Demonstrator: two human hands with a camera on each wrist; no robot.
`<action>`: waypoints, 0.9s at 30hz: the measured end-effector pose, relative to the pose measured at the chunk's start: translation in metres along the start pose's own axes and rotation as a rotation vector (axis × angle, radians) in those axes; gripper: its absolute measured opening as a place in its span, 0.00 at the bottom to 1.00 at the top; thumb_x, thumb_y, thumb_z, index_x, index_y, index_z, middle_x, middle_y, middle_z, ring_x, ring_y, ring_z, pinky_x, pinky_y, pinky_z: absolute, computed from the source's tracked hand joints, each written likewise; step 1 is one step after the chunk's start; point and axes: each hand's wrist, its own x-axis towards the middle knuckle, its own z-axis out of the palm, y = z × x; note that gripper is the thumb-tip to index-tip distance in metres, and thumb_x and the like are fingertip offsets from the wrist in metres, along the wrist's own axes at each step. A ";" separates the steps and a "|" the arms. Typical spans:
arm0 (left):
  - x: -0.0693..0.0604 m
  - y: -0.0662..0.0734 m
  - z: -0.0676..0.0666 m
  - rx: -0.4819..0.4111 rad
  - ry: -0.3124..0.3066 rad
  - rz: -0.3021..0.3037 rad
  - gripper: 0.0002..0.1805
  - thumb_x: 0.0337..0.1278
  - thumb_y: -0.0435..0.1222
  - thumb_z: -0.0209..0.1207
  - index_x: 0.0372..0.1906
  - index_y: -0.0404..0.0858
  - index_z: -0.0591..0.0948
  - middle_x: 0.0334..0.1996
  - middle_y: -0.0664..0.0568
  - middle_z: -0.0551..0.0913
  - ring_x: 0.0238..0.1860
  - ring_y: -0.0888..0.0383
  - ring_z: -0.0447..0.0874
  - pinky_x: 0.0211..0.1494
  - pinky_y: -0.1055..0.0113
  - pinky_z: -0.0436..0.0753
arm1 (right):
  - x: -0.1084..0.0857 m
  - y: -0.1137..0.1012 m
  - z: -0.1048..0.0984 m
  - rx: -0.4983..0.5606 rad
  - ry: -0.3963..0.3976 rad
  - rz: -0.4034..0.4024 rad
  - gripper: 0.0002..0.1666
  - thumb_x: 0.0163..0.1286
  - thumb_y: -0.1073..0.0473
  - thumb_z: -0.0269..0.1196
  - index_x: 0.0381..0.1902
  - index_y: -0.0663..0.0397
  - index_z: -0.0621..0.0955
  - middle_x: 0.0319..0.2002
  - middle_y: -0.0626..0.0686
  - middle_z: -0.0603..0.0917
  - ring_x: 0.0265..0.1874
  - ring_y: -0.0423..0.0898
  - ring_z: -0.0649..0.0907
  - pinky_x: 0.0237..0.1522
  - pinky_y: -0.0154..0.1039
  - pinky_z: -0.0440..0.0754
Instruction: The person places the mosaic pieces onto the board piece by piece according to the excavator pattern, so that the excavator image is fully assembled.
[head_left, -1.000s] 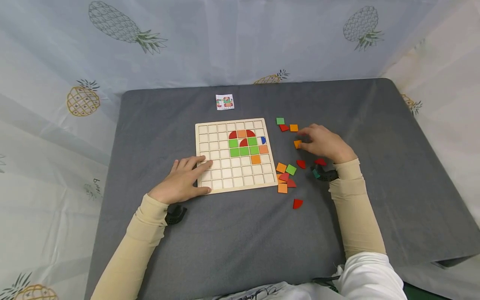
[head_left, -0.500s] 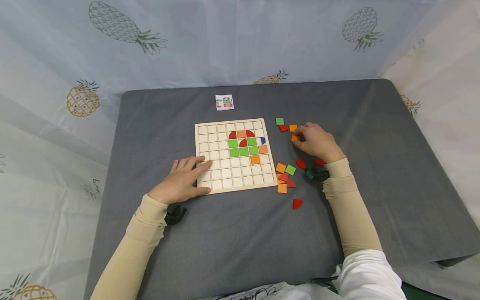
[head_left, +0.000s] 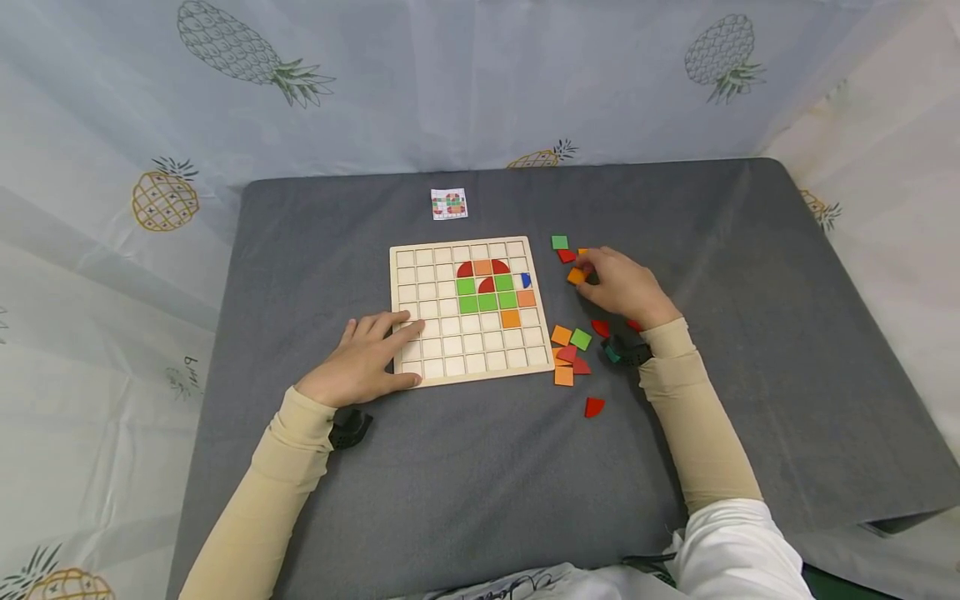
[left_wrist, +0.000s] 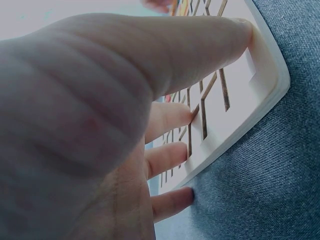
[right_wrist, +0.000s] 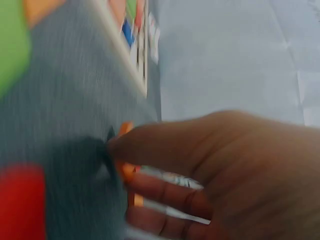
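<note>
My left hand [head_left: 365, 357] rests with spread, straight fingers on the lower-left corner of the wooden grid board [head_left: 442, 371]; its thumb lies on the rim in the left wrist view. Red, orange, green and blue pieces sit in the board's right half, among them a red quarter-circle [head_left: 487, 285] and a blue piece [head_left: 526, 281]. Right of the board, my right hand [head_left: 626, 285] pinches an orange square tile [head_left: 577, 276] between thumb and fingers. The right wrist view shows that tile [right_wrist: 126, 129] tilted at the thumb tip, somewhat blurred.
A small printed card [head_left: 449, 204] lies beyond the board. Near my right fingers are a green square [head_left: 560, 242] and a red piece [head_left: 567, 256], with another orange tile mostly covered. Several loose pieces, including an orange square [head_left: 564, 377], lie by the board's lower-right corner on the grey tabletop [head_left: 450, 483].
My right hand has moved left toward the board and taken hold of the orange square tile, carrying it left and slightly away from me. The left hand and board have stayed put.
</note>
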 end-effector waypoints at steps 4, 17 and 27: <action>-0.001 0.000 -0.001 -0.001 -0.002 -0.004 0.44 0.63 0.49 0.66 0.80 0.45 0.60 0.78 0.43 0.57 0.77 0.36 0.52 0.76 0.26 0.43 | 0.000 -0.024 0.008 0.114 -0.006 -0.143 0.24 0.70 0.57 0.66 0.61 0.58 0.78 0.58 0.59 0.80 0.48 0.54 0.78 0.52 0.52 0.80; 0.000 0.001 -0.002 0.000 -0.011 -0.011 0.45 0.63 0.49 0.66 0.80 0.46 0.60 0.78 0.43 0.57 0.77 0.36 0.52 0.76 0.27 0.43 | -0.009 -0.082 0.038 0.020 0.126 -0.481 0.07 0.68 0.58 0.69 0.42 0.51 0.87 0.44 0.49 0.87 0.42 0.49 0.77 0.44 0.42 0.77; 0.001 0.001 0.000 0.001 -0.008 -0.024 0.45 0.62 0.49 0.67 0.80 0.46 0.60 0.78 0.43 0.57 0.77 0.37 0.52 0.76 0.27 0.43 | -0.010 -0.086 0.050 -0.065 0.143 -0.582 0.05 0.68 0.57 0.69 0.41 0.47 0.87 0.44 0.47 0.86 0.38 0.47 0.75 0.42 0.40 0.73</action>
